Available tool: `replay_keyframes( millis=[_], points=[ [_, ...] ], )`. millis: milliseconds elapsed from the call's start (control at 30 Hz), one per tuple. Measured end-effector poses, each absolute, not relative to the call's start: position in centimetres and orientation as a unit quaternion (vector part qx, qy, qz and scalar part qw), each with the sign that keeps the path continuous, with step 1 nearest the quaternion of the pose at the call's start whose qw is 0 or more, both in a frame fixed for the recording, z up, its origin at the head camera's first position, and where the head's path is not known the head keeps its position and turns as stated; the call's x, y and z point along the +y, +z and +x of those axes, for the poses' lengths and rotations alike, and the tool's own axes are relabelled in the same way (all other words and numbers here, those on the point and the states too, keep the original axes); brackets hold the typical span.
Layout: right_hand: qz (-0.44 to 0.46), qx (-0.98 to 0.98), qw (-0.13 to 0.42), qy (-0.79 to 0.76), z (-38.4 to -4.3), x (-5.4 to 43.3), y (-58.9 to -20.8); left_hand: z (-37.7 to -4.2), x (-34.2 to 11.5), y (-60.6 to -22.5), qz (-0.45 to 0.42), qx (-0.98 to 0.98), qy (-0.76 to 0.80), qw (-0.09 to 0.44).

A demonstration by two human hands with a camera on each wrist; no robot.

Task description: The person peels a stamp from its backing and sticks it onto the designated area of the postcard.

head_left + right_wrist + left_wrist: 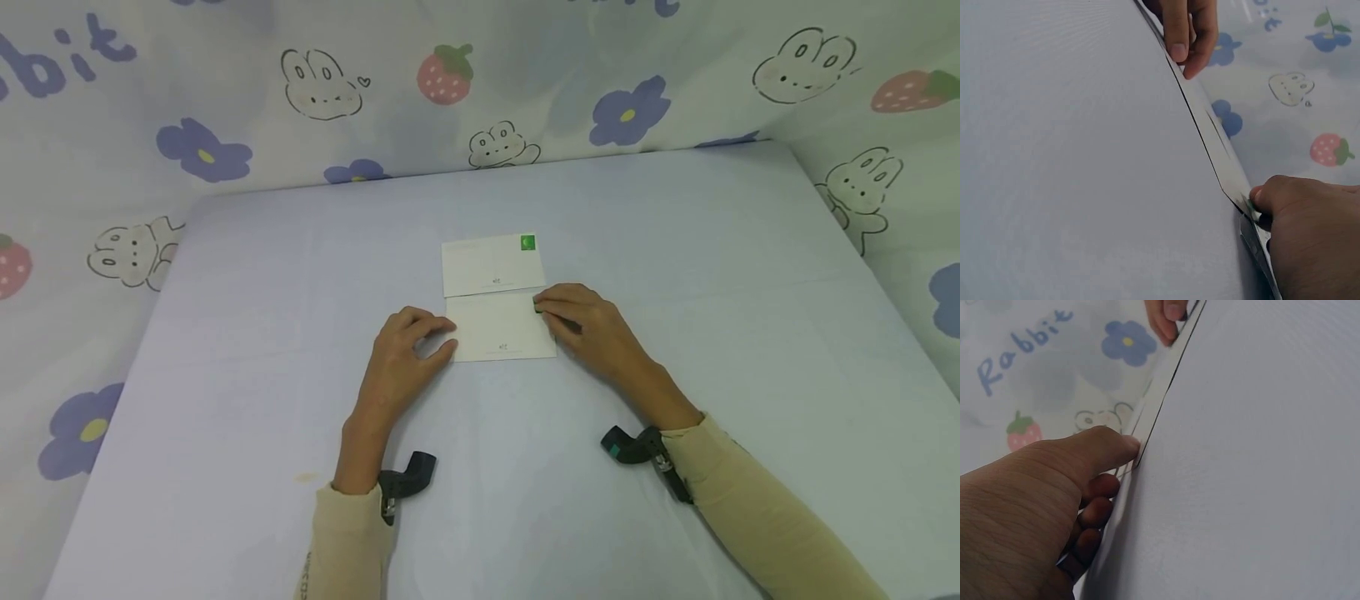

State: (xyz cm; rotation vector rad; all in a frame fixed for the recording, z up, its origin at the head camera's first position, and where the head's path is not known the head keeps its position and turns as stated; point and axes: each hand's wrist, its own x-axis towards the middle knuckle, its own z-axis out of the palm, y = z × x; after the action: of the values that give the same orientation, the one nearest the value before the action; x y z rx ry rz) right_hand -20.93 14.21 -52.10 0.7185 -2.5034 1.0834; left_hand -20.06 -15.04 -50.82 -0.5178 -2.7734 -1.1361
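Two white postcards lie on the table one above the other, each with small print near its lower edge. The upper postcard (pixel 487 267) bears a green stamp (pixel 528 242) in its top right corner. At the left edge of the lower postcard (pixel 498 321), my left hand (pixel 405 358) rests its thumb and forefinger, spread slightly apart. My right hand (pixel 592 329) pinches a small green stamp (pixel 537 305) over the lower postcard's top right corner, mostly hidden by the fingertips. In the right wrist view, the right thumb (pixel 1260 197) presses close to the card's corner.
A pale cloth-covered table (pixel 262 417) spreads around the cards. Behind and at the sides hangs a white curtain (pixel 405 125) printed with rabbits, strawberries and blue flowers. Black wrist cameras sit on both forearms, the left one (pixel 408 475) beside the sleeve cuff.
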Motion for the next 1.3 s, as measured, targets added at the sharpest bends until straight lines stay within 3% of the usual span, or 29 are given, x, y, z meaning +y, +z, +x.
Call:
replay_keyframes(
  millis=[267,867,1300],
  points=[
    [0.259,-0.831,0.271,0.411,-21.13,14.09,-51.88,-19.81,-15.15,-50.79,-0.163,-0.913,-0.371,0.048],
    [0.257,-0.876,0.154,0.377,-20.95,14.39,-52.16,-19.93,-14.84,-50.87,-0.170,-0.909,-0.377,0.054],
    [0.209,-0.882,0.173,0.386,-20.49,14.78,-51.83,-19.92,-14.59,-51.19,-0.126,-0.891,-0.434,0.042]
  ],
)
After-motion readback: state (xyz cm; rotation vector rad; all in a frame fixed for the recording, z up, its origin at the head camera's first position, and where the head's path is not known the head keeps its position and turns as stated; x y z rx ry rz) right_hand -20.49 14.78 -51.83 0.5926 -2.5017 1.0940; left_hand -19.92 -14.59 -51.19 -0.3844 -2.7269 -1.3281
